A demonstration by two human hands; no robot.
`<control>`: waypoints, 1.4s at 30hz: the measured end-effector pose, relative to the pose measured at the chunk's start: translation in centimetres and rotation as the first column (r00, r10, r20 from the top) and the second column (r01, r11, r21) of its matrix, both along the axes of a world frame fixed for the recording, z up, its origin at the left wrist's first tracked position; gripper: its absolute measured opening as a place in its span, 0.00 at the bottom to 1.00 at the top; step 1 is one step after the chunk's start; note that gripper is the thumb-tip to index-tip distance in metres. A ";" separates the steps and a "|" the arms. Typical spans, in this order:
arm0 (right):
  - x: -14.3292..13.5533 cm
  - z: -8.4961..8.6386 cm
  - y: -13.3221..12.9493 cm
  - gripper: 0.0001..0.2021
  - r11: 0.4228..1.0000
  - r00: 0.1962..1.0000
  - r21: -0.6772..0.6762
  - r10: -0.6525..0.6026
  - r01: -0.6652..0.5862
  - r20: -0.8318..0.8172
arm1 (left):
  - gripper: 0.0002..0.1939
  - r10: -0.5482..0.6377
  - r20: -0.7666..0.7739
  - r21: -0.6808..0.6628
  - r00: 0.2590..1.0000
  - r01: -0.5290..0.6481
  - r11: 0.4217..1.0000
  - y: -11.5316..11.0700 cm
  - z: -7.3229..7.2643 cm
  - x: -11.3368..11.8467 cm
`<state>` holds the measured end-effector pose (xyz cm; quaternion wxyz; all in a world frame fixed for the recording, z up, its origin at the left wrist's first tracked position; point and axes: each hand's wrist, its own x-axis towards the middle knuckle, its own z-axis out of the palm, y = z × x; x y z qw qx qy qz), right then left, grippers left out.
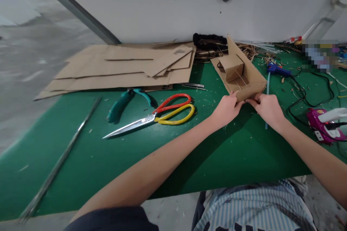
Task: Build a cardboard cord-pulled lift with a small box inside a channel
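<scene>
While the left hand (227,109) and right hand (268,108) pinch the cardboard box (251,69), fingers (239,105) nearly closed, uneven pressure could buckle its near wall (251,92)

This looks like a craft workshop. A green surface (108,166) strewn with scraps carries cardboard sheets (89,63), large scissors (155,113), pliers (121,106) and a blue glue gun (279,69).

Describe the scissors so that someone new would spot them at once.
On the green table, in front of the flat cardboard sheets, lie long-bladed scissors pointing left. One handle loop is red, the other yellow, unlike the teal-handled pliers beside them.
</scene>
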<state>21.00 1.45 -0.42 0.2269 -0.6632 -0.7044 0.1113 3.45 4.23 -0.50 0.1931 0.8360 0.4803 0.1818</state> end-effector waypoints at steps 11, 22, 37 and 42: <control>2.5 1.6 -1.5 0.14 0.992 0.841 0.096 0.117 -0.078 -0.529 | 0.07 -0.134 0.080 0.454 0.988 0.084 0.887 -0.4 -1.5 -0.7; 2.1 0.6 -0.5 0.35 0.990 0.709 0.080 0.140 -0.117 -0.692 | 0.12 -0.143 -0.253 0.713 0.957 0.284 0.640 -0.2 -1.0 -2.2; 1.8 -0.2 0.0 0.24 0.995 0.762 0.043 0.093 -0.085 -0.641 | 0.14 -0.111 -0.294 0.750 0.949 0.301 0.589 -0.2 -1.0 -2.1; 2.0 -0.4 0.8 0.26 0.998 0.794 -0.010 0.043 -0.061 -0.607 | 0.16 -0.041 -0.354 0.723 0.934 0.301 0.622 -0.2 -0.8 -1.9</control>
